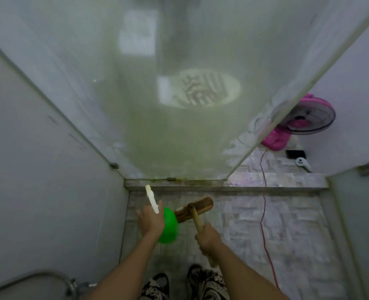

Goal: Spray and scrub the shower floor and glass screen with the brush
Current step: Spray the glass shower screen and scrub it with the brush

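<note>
Pink fan [309, 118] behind glass screen [179, 94] | red cord [264, 213] crosses tiled floor [276, 230]

The green bottle [169, 226] is half hidden behind the left hand [150, 220]. The brush [193, 210] handle's end disappears below the right hand [208, 238]. Shapes behind the glass screen [179, 105] are too blurred to identify. The frame's bottom edge cuts off both forearms.

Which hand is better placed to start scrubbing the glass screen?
Right hand: it already grips the brush handle, head near the glass screen. Left hand holds the green scoop.
</note>
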